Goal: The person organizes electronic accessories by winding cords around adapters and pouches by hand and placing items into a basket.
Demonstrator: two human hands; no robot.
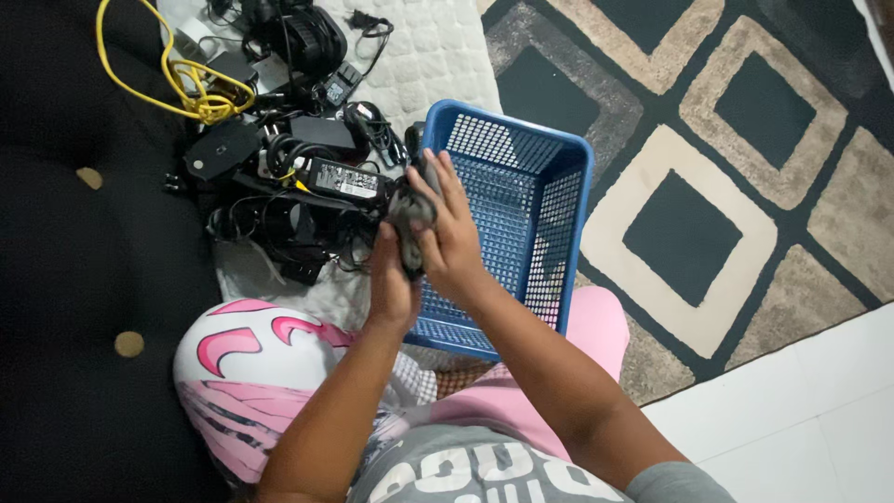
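Hands meet just above the near rim of the blue basket (549,200): your right hand (450,244) is wrapped around a dark bundle of cable (410,228), fingers closed over it, while your left hand (389,284) cups it from below, though how tightly it grips I cannot tell. Keep the loops gathered tight and even, and watch that no trailing end snags the pile of black adapters (307,172) and the yellow cable (191,88) just beside your left hand.
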